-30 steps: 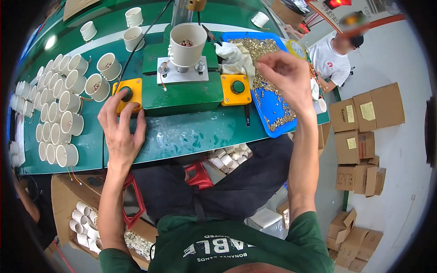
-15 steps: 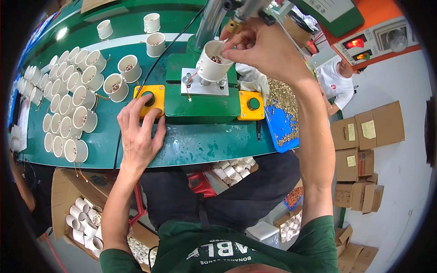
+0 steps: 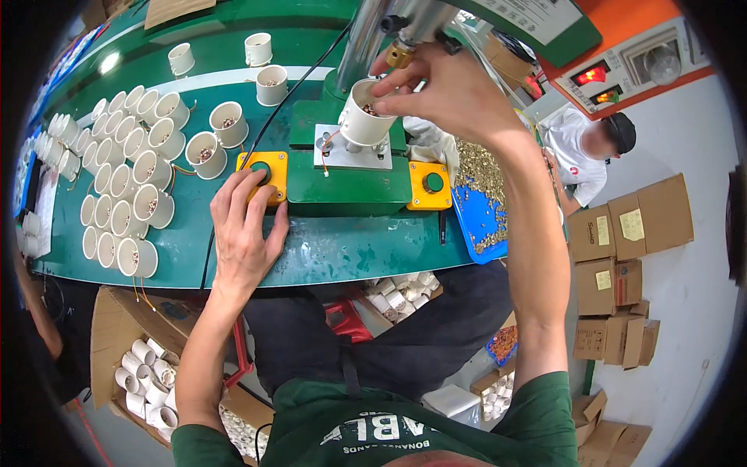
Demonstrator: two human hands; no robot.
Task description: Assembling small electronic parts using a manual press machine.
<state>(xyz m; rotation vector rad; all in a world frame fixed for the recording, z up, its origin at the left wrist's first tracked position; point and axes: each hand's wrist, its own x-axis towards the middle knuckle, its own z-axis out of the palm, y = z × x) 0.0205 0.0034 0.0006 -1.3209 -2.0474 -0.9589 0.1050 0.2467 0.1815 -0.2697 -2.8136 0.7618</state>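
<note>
At the green surface, the loosely open left hand could nudge the button, lowering the press onto the right hand, grip unclear, by the cup.

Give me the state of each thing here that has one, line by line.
Left hand: open, fingers at left button.
Right hand: curled at press cup, grip unclear.
Press cup: upright, metal bits inside.
Right button: uncovered.
Red light: lit.
Blue tray: partly covered in brass bits.
Floor box: open, white cups inside.
</note>
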